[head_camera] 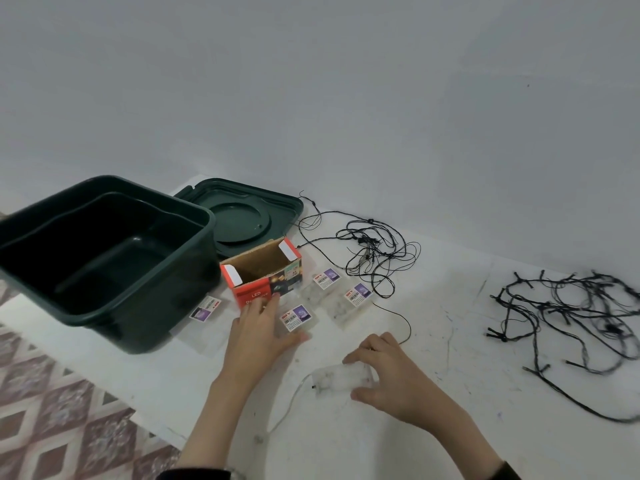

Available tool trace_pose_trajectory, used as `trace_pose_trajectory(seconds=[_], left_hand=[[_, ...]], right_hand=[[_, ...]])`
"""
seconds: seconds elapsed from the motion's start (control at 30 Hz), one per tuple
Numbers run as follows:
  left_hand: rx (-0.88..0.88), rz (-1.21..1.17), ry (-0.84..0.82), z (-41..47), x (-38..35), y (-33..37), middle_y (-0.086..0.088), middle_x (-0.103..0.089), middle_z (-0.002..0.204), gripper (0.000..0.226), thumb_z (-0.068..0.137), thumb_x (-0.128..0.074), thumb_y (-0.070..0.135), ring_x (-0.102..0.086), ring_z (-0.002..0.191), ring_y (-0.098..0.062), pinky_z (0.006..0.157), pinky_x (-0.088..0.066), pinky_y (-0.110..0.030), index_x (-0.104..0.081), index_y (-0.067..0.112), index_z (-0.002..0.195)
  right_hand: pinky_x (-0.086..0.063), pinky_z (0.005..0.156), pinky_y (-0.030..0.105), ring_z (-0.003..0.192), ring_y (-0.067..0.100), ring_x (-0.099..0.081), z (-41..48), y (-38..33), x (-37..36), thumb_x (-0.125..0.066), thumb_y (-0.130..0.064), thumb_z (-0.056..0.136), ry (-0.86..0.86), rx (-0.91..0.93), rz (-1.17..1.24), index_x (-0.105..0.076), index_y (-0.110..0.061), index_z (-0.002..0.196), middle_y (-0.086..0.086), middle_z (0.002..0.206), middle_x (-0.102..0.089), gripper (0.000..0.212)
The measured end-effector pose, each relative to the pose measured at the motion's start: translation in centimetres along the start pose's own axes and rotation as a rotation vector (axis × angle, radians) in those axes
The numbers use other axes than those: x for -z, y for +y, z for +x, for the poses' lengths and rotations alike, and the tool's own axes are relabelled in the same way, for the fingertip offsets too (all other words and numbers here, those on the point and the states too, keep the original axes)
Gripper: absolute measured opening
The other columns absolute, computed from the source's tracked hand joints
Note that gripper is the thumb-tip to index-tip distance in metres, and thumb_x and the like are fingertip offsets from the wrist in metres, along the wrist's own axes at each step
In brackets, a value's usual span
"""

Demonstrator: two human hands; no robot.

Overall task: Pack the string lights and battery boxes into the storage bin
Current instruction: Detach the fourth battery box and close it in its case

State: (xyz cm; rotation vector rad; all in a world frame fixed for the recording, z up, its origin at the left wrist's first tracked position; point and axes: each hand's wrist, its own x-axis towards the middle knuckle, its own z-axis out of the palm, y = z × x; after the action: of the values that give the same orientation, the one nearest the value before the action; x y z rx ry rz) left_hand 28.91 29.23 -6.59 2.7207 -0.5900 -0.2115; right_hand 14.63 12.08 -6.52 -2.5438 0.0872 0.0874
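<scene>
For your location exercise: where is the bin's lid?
In the head view, the green lid lies on the table behind the red carton, right of the storage bin.

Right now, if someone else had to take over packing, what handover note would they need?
Left hand: open, reaching toward the red carton, above a labelled packet.
Right hand: grips the clear battery box on the table.
Storage bin: open, nothing visible inside; its lid lies behind it.
Done: nothing packed yet.
Left: the near string-light tangle, the far-right tangle, the packets, the carton and the battery box.
</scene>
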Motion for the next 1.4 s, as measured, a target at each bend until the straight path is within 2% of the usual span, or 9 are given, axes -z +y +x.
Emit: trace_pose_trajectory(seconds=[0.27, 0.47, 0.67, 0.83, 0.97, 1.1, 1.2, 1.3, 1.4], left_hand=[[0.060, -0.191, 0.016, 0.2, 0.3, 0.5, 0.001, -0.047, 0.131, 0.071, 0.068, -0.074, 0.055, -0.035, 0.123, -0.018, 0.101, -0.034, -0.030, -0.052, 0.022, 0.127], [0.079, -0.153, -0.049, 0.5, 0.3, 0.6, -0.002, -0.040, 0.141, 0.080, 0.067, -0.071, 0.060, -0.030, 0.131, -0.022, 0.108, -0.031, -0.040, -0.044, 0.026, 0.133], [0.081, -0.113, -0.080, 0.1, 0.4, 0.3, -0.003, -0.030, 0.150, 0.096, 0.067, -0.064, 0.069, -0.022, 0.138, -0.026, 0.111, -0.026, -0.044, -0.029, 0.023, 0.144], [-0.047, -0.244, 0.017, -2.0, 1.7, 2.2, 0.005, -0.043, 0.139, 0.051, 0.087, -0.056, 0.047, -0.039, 0.126, -0.014, 0.104, -0.034, -0.031, -0.044, 0.029, 0.133], [-0.188, -0.654, -0.447, -4.9, 4.3, 4.6, 0.013, -0.066, 0.105, 0.036, 0.083, -0.048, 0.053, -0.062, 0.094, -0.006, 0.088, -0.051, -0.024, -0.058, 0.035, 0.112], [-0.304, -0.714, -0.709, -6.0, 6.2, 6.0, -0.001, -0.073, 0.087, 0.025, 0.091, -0.057, 0.029, -0.067, 0.083, -0.009, 0.081, -0.052, -0.021, -0.063, 0.018, 0.112], [-0.277, -0.885, -0.541, -5.9, 7.0, 7.5, -0.004, -0.067, 0.079, 0.016, 0.092, -0.055, 0.011, -0.067, 0.074, -0.010, 0.074, -0.052, -0.017, -0.067, 0.006, 0.101], [-0.159, -1.014, -0.314, -5.2, 6.7, 9.6, -0.005, -0.060, 0.080, 0.015, 0.094, -0.051, 0.013, -0.065, 0.064, -0.010, 0.073, -0.054, -0.027, -0.065, 0.010, 0.095], [-0.243, -0.960, -0.259, -5.7, 5.1, 12.3, 0.005, -0.054, 0.076, 0.013, 0.095, -0.050, 0.019, -0.052, 0.052, -0.012, 0.048, -0.047, -0.023, -0.062, 0.016, 0.091]], right_hand=[[-0.033, 0.087, 0.013, 0.104, 0.002, -0.037, -1.2, 0.2, 0.7, -0.066, -0.027, 0.080, 0.023, -0.048, 0.096, -0.055, -0.029, 0.116, -0.015, 0.109, -0.050, 0.038], [-0.034, 0.082, 0.010, 0.103, 0.006, -0.043, -1.7, -0.4, 1.1, -0.066, -0.025, 0.080, 0.029, -0.081, 0.123, -0.056, -0.029, 0.117, -0.011, 0.106, -0.051, 0.038], [-0.043, 0.062, 0.013, 0.061, 0.002, -0.052, -2.4, -0.9, 1.9, -0.075, -0.013, 0.073, 0.023, -0.197, 0.425, -0.065, -0.029, 0.101, -0.009, 0.091, -0.059, 0.034], [-0.044, 0.061, 0.022, 0.063, 0.014, -0.054, -3.5, -1.0, 2.9, -0.072, -0.002, 0.067, -0.016, -0.260, 0.838, -0.070, -0.025, 0.096, 0.001, 0.085, -0.060, 0.037], [-0.045, 0.060, 0.025, 0.065, 0.019, -0.053, -4.5, -0.6, 4.3, -0.074, -0.010, 0.066, 0.062, -0.226, 1.115, -0.072, -0.013, 0.098, 0.010, 0.077, -0.059, 0.033], [-0.045, 0.048, 0.024, 0.054, 0.019, -0.053, -5.8, 0.3, 6.8, -0.094, -0.030, 0.036, 0.291, -0.270, 1.422, -0.074, -0.007, 0.092, 0.012, 0.069, -0.056, 0.064], [-0.044, 0.044, 0.022, 0.051, 0.017, -0.053, -7.3, 0.6, 8.9, -0.096, -0.033, 0.027, 0.362, -0.305, 1.532, -0.075, -0.009, 0.088, 0.015, 0.071, -0.059, 0.069], [-0.044, 0.040, 0.019, 0.046, 0.015, -0.052, -8.8, -0.4, 10.2, -0.096, -0.027, 0.023, 0.303, -0.309, 1.635, -0.076, -0.006, 0.085, 0.017, 0.067, -0.060, 0.069], [-0.049, 0.041, 0.018, 0.045, 0.014, -0.055, -9.7, -2.7, 10.8, -0.097, -0.017, 0.023, 0.290, -0.238, 1.839, -0.076, -0.004, 0.080, 0.017, 0.068, -0.062, 0.062]])
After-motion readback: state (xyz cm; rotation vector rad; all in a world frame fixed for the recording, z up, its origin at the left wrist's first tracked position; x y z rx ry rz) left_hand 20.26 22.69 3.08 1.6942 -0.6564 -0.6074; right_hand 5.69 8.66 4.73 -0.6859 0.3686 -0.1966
